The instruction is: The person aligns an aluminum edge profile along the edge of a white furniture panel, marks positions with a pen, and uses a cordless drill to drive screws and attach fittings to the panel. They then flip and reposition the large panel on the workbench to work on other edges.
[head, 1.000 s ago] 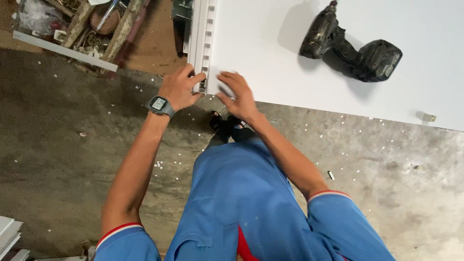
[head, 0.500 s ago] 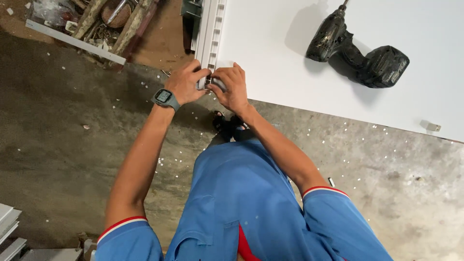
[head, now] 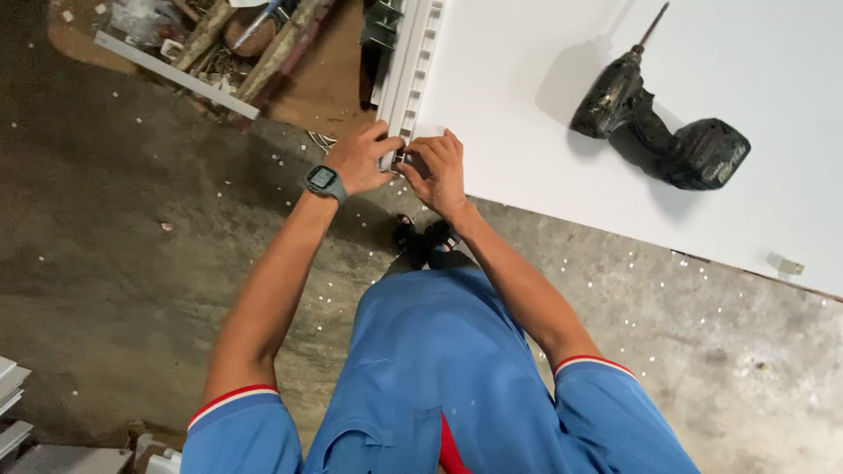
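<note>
Both hands meet at the near left corner of the large flat white panel [head: 527, 114] that lies just above the rough grey concrete floor [head: 114, 290]. Along the panel's left edge runs a white slotted plastic strip [head: 411, 66] with a row of small rectangular openings. The left hand [head: 362, 160], with a dark digital wristwatch [head: 322, 181] on its wrist, is curled closed around the near end of this strip, fingers wrapped over its outer side. The right hand [head: 436, 170] sits just beside it on the panel's corner, fingers bent and pinched down on the same strip end, so the two hands nearly touch. What exactly sits between the fingertips is too small to tell.

Well apart, toward the right half of the panel, a worn black cordless drill [head: 659, 123] lies on its side with its bit pointing to the far edge. A small pale block [head: 788, 266] rests near the panel's near right edge. Beyond the far left of the panel, a pile of wooden scraps and clutter [head: 233, 35] lies on the floor. White flecks are scattered over the concrete.
</note>
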